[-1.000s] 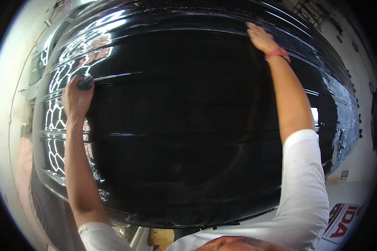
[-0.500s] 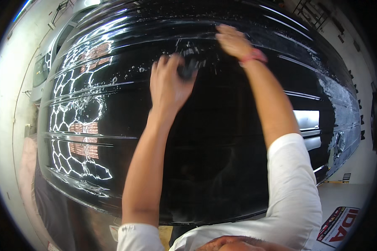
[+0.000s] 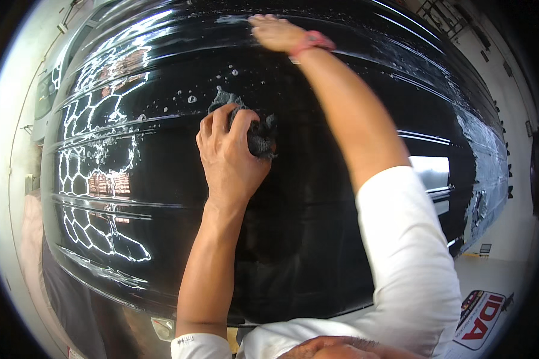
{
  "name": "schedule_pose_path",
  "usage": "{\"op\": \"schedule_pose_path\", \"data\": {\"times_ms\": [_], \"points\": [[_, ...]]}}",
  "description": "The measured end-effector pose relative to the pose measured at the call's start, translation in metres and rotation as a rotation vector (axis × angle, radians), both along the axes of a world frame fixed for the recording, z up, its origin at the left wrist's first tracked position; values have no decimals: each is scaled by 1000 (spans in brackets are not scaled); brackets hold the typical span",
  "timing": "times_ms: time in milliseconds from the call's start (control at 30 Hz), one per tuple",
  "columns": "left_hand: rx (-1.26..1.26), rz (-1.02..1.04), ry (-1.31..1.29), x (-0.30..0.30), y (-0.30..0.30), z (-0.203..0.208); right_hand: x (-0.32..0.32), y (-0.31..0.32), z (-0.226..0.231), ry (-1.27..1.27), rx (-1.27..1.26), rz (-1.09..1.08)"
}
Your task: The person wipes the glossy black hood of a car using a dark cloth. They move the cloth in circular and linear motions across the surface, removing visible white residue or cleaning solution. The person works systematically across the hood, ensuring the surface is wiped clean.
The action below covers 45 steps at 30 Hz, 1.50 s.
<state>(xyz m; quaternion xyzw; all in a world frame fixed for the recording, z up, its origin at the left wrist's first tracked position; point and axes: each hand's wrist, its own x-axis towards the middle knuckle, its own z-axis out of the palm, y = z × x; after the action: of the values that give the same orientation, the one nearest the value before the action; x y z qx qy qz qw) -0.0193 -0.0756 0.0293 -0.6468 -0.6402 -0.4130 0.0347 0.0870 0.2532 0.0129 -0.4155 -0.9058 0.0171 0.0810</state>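
My left hand [image 3: 230,149] is closed around a bunched dark grey cloth [image 3: 262,136], which lies against the glossy black ridged vehicle roof [image 3: 317,227]. Part of the cloth sticks out past the fingertips. Water drops dot the black surface just beyond it. Farther off, my right hand [image 3: 276,33] lies with fingers stretched out and palm down on or just over the roof, holding nothing. A red band [image 3: 314,43] circles that wrist.
A greyish, whitish-streaked patch [image 3: 485,155] covers the roof's right end. Bright hexagonal light reflections [image 3: 96,179] spread over the left side. Another vehicle [image 3: 45,99] stands at the far left by a pale wall [image 3: 3,155]. A sign [image 3: 479,320] is at lower right.
My left hand has drawn the cloth nearer to me and slightly left. The right hand has slid left and farther away. Fewer drops show around the cloth.
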Motion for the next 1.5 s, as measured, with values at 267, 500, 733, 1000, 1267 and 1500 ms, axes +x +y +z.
{"op": "schedule_pose_path", "data": {"times_ms": [267, 500, 733, 1000, 1267, 1500], "points": [[16, -65, -173, 32, 8, -1, 343, 24, 11, -368, 223, -491], [-26, -42, -81, 12, 5, 1, -92, -12, 1, -85, 125, -41], [-12, 12, -78, 6, 2, -1, 94, 32, -14, -122, 339, 111], [14, 8, -94, 24, 7, 1, 264, 3, 16, -402, 298, -217], [47, 11, 43, 8, 3, 5, 22, -39, -4, 101, 252, 308], [27, -7, -94, 36, 10, 1, 417, -41, 19, 19, 116, -516]]}}
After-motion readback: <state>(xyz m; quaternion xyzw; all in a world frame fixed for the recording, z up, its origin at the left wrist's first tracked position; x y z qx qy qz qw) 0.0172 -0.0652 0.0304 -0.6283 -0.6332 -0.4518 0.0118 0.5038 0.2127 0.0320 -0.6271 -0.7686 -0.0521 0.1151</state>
